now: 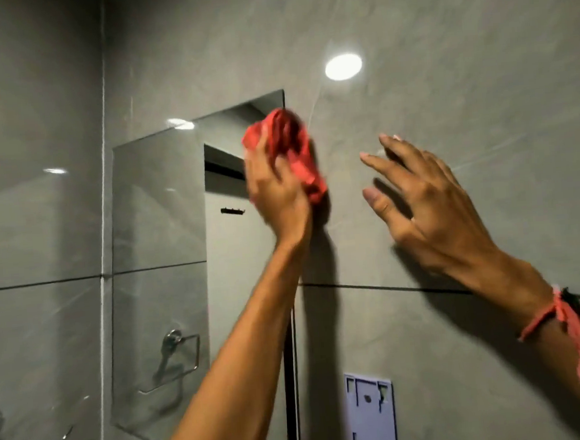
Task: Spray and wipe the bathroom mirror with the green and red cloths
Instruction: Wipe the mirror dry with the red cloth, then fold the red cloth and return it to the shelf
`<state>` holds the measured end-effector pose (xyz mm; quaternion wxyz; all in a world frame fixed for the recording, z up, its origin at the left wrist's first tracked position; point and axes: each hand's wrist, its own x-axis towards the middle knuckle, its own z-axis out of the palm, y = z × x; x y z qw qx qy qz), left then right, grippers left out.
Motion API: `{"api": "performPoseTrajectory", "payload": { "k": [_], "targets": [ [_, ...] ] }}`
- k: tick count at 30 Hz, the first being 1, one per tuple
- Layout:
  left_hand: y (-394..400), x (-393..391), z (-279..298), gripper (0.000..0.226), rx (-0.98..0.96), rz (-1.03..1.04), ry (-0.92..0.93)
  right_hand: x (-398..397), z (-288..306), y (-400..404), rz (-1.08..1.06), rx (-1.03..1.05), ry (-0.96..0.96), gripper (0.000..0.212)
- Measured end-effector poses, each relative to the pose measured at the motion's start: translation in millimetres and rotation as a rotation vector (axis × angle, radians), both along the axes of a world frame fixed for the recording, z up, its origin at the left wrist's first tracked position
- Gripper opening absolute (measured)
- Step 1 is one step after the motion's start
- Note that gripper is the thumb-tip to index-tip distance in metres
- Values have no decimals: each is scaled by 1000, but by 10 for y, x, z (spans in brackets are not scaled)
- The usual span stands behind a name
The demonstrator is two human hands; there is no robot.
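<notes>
Our left forearm crosses the lower frame nearest us, rising to the left hand [274,190], whose fingers are bunched tight around the red cloth [290,151], pressed at the mirror's [157,208] top right corner, at about eleven o'clock from centre. At three o'clock our right hand [428,206] is empty, fingers splayed wide against or just off the grey wall tile [443,71]; we cannot tell which. No green cloth or spray bottle is in view. We judge the risk to be the cloth running off the glass onto tile, leaving the edge streaked, or the wadded cloth slipping loose.
</notes>
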<state>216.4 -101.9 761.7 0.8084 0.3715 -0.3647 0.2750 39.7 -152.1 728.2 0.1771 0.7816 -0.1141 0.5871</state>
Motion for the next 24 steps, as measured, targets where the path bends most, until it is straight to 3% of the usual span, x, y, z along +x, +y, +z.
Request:
{"api": "performPoseTrajectory", "payload": {
  "k": [3,6,9,11,14,17,19,22,24],
  "targets": [
    [64,-502,680,55,42,-11,-432,-157,305,173,603,398,-199,50],
    [103,-973,724,72,70,-47,-766,-534,483,395,1072,663,-328,41],
    [149,-1329,461,88,115,-98,-1029,-818,524,508,1172,796,-352,49],
    [207,-1479,268,99,123,-124,-1137,-971,385,553,1093,842,-452,48],
    [346,-1584,-50,116,72,-227,-1036,-1121,76,638,1037,891,-653,45],
    [431,-1649,-492,86,63,-516,-531,-1280,-255,719,1142,935,-785,42],
    [428,-1662,-788,64,228,-765,-260,-1349,-448,757,1173,988,-810,47],
    [326,-1810,-1297,29,595,-1164,-192,-1415,-825,837,1119,1080,-808,53],
    [259,-1971,-1665,22,664,-1219,-142,-1497,-1151,842,1044,1078,-871,57]
  ]
}}
